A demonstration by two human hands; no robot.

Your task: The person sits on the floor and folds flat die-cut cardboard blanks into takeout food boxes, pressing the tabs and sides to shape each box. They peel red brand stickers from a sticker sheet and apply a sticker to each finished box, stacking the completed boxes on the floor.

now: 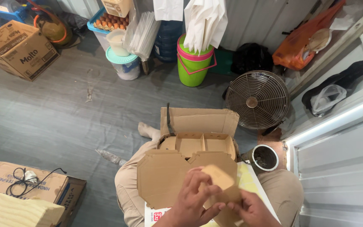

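Both hands are pinching a flat cardboard piece over the lap; left hand grips its flap, right hand holds the lower edge; open box sits just behind, fan nearby.

Back room or storeroom of a small food shop; grey plank floor; cardboard boxes; egg tray; green bucket; floor fan; corrugated wall.
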